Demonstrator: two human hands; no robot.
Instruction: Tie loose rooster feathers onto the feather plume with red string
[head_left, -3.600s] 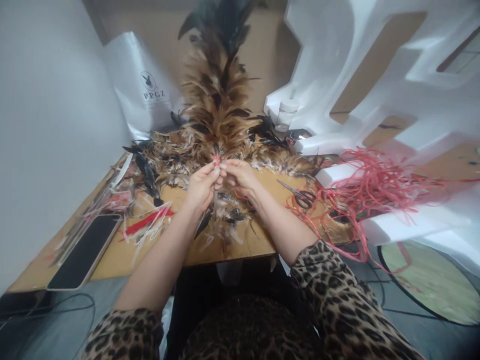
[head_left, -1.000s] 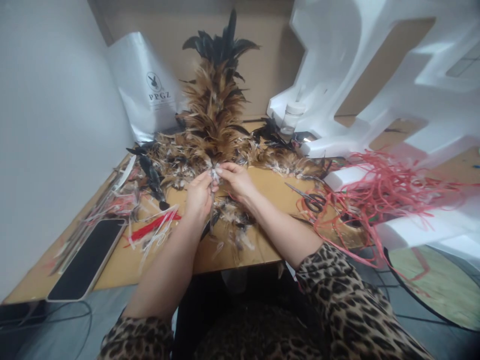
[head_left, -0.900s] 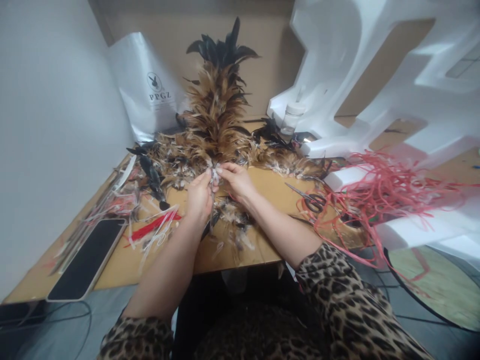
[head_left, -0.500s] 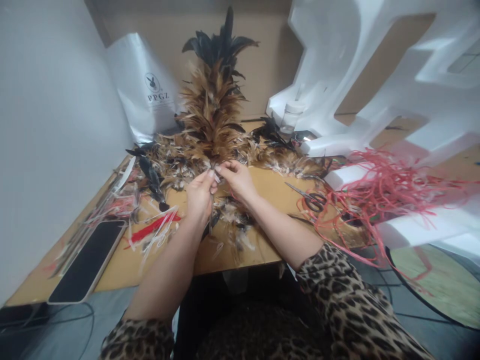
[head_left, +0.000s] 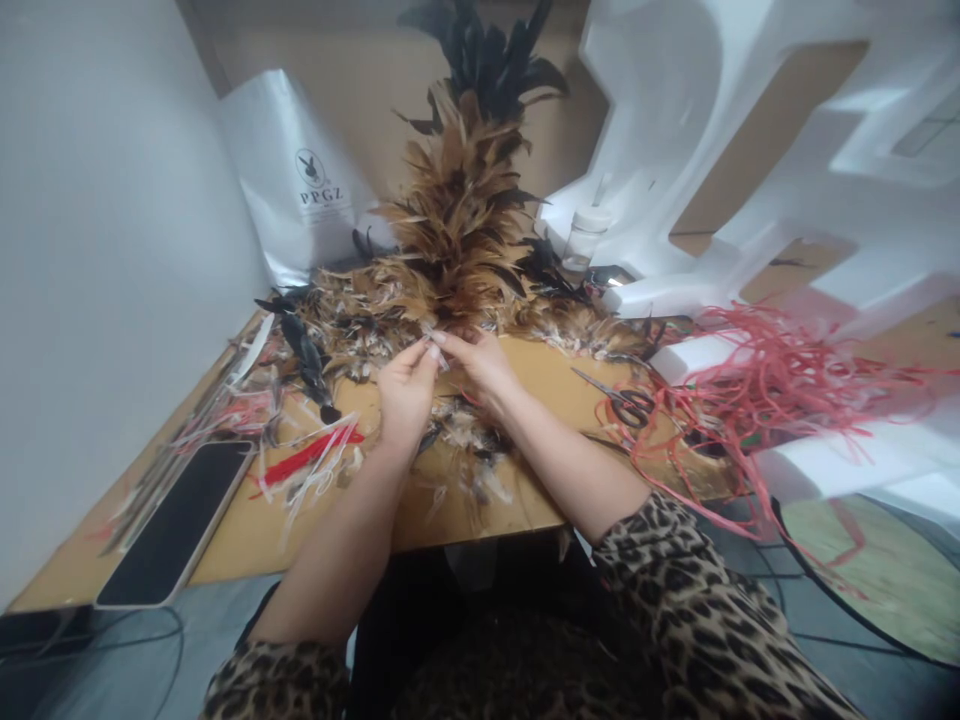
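A tall feather plume [head_left: 469, 190], brown below with black feathers at its top, rises from between my two hands. My left hand [head_left: 407, 392] pinches at the plume's base with thumb and forefinger. My right hand [head_left: 480, 368] meets it there, its fingers closed round the same lower end. The fingertips almost touch, and the exact spot they grip is partly hidden. Brown loose feathers [head_left: 352, 310] lie heaped behind my left hand. Below my wrists, small fluffy feathers [head_left: 465, 430] are scattered on the table [head_left: 540, 375].
A phone [head_left: 176, 525] and a red strip [head_left: 307, 458] with white strings lie at left. Scissors [head_left: 626, 400] rest at right beside tangled pink ribbon [head_left: 780, 390]. A white bag [head_left: 300, 200] stands behind, and large white foam shapes [head_left: 652, 150] rise at right.
The plume has tilted to the right and turned, its black top now reaching the upper edge of the view. Both hands stay pinched at its base, having shifted only slightly.
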